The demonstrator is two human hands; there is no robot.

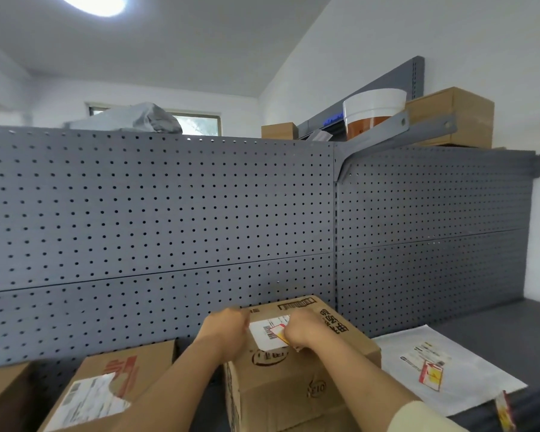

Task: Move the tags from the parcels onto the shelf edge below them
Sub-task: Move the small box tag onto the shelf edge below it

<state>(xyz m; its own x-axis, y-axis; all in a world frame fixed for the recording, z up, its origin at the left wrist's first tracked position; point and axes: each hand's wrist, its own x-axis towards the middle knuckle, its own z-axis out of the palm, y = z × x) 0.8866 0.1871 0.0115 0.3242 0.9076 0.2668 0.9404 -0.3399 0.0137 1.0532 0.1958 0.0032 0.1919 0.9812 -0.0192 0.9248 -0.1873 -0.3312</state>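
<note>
A grey pegboard wall (pixel 169 213) is filling most of the view, backing a dark shelf (pixel 487 325) where 3 parcels are sitting in a row. The middle cardboard box (pixel 293 378) is standing tallest, with a flatter box (pixel 106 391) to its left and a white mailer bag (pixel 443 369) lying flat to its right.

Both bare hands are working on top of the middle box. The left hand (pixel 228 333) is curling closed against the box's top left edge, apparently steadying it. The right hand (pixel 303 332) is bunching its fingertips over a small red and white tag (pixel 278 333) that is lying on the white shipping label (pixel 267 335); whether the tag is actually pinched or only being picked at, I cannot tell.

As I judge it, the tag could tear if it is pulled too fast, or it could lift the label with it. The box could also slide back if the left hand is letting go. A second tag (pixel 430 375) is waiting on the mailer, and what looks like another (pixel 504 413) is showing at the shelf's front edge
</note>
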